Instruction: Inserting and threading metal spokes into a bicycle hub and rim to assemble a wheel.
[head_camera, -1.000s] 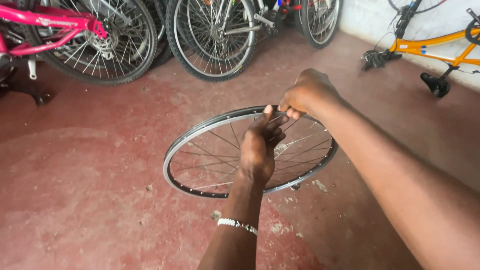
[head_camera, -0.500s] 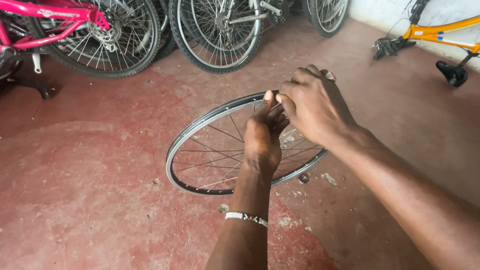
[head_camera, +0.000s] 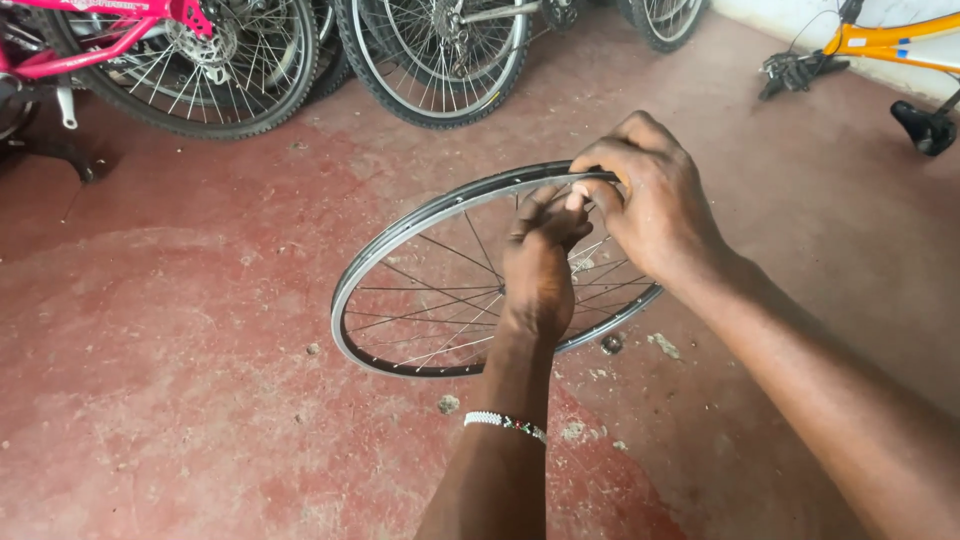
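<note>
A bare bicycle wheel (head_camera: 400, 245), a silver-black rim with thin spokes and no tyre, sits tilted over the red floor in the middle of the view. My right hand (head_camera: 655, 200) wraps over the rim's far upper edge and hides that stretch of it. My left hand (head_camera: 540, 265), with a beaded bracelet (head_camera: 505, 424) on the wrist, reaches through the middle of the wheel. Its fingertips are pinched together on a spoke right under the rim, touching my right thumb. What the fingertips pinch is mostly hidden.
A pink bicycle (head_camera: 150, 50) and more tyred wheels (head_camera: 440, 60) stand along the back. An orange bicycle frame (head_camera: 890, 45) lies at the back right. Small stones (head_camera: 448, 404) and grit dot the red concrete floor (head_camera: 180, 380).
Both hands stay at the same spot on the rim. My right hand has closed down further over the rim. The view has come closer and tipped down.
</note>
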